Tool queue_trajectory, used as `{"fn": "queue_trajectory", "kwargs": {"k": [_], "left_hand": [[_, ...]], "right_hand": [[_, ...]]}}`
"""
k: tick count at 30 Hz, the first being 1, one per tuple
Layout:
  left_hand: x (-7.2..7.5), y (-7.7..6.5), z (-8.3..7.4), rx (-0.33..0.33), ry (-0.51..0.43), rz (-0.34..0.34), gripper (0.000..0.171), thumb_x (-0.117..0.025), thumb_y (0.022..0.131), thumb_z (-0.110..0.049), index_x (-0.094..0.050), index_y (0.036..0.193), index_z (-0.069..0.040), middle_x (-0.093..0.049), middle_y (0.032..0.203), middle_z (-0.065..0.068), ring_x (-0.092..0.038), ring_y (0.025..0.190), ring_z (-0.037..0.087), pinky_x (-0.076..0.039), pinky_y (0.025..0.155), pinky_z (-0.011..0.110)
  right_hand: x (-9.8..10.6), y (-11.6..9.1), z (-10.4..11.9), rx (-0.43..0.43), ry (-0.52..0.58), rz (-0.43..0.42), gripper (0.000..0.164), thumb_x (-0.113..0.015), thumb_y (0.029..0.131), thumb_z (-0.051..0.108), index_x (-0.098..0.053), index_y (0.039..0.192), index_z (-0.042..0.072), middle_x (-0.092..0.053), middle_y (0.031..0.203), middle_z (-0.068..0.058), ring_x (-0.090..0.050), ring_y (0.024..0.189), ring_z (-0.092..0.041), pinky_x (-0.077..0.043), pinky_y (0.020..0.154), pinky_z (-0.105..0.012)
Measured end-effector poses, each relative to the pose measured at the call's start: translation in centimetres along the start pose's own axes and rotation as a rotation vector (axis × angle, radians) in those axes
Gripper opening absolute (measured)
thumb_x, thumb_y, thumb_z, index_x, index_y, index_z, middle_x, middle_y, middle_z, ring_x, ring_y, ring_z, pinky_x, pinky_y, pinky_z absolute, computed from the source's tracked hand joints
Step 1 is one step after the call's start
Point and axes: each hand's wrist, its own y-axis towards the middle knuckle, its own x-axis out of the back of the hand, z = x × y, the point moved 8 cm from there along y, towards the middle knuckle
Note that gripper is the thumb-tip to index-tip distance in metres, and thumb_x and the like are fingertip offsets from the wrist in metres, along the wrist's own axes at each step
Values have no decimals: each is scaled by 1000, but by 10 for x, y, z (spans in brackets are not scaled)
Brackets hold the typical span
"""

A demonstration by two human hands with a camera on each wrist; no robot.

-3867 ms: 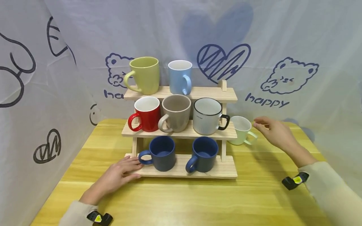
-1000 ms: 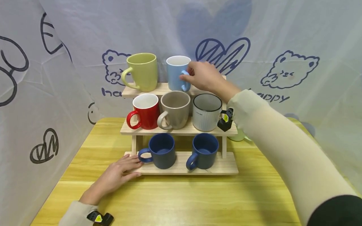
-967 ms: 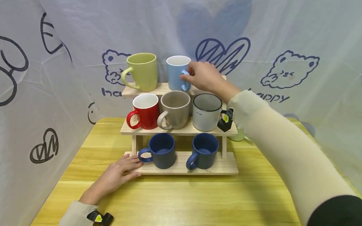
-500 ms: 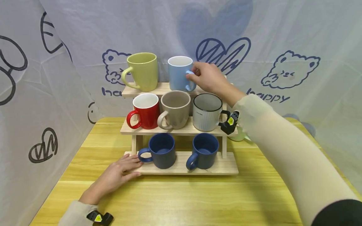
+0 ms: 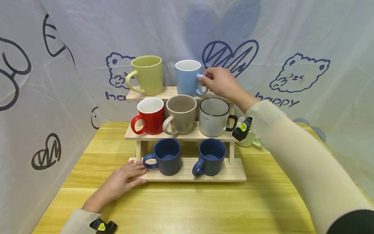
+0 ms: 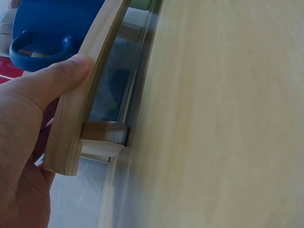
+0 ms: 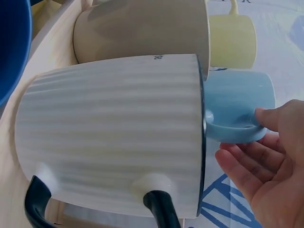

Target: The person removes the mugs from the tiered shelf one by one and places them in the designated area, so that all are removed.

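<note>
Up on the top shelf, the light blue mug (image 5: 188,79) stood upright, its handle swung round to the right, and the right hand (image 5: 222,83) was on it! Thumb and forefinger pinched that handle near its upper end, a narrow grip, while the wrist view caught the other fingers loosely bent just below. To its left, with a gap between, the yellow-green mug (image 5: 149,76) held the other spot on the shelf, handle out to the left.

One tier down it was a full row: red mug (image 5: 153,120), handle left; taupe mug (image 5: 182,117) right beside it; then the ribbed white mug (image 5: 212,120), black rim, black handle pointing right. On the bottom board, two dark blue mugs (image 5: 168,159) stood well apart.

And the left hand (image 5: 121,182)? Fingers loosely extended over the left end of the wooden rack's (image 5: 187,177) bottom board, thumb against its front edge, close to a blue handle. Behind the rack's right end, a pale green mug (image 5: 248,140) sat on the table (image 5: 187,208), partly covered by the black wrist device (image 5: 242,129). White cloth (image 5: 292,35) with doodled hearts and bears backed it all.
</note>
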Motion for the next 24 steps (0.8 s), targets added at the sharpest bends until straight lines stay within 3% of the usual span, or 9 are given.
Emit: {"fn": "queue_trajectory", "kwargs": {"k": [8,19,24], "left_hand": [[-1,0,1,11,-8,6,40,-74,87,-31,-71,121,-9,-65,127,4,-53,126,29,-20,119,27],[0,0,1,23,-14,8,40,-75,87,-30,-71,121,-10,-64,128,4,-53,127,29,-25,118,37],[1,0,0,14,-10,-3,39,-76,86,-29,-72,120,-10,-64,128,4,-53,127,29,-23,119,32]], "right_hand": [[-1,1,-6,-37,80,22,32,-57,101,34,-66,110,4,-69,103,-10,-64,87,-22,-57,77,-30],[-1,0,-12,-83,242,-7,28,-59,100,25,-67,108,-1,-69,102,-16,-63,93,-21,-60,78,-28],[3,-2,-17,-116,264,-33,28,-60,100,25,-68,110,0,-68,103,-13,-62,93,-20,-59,79,-27]]}}
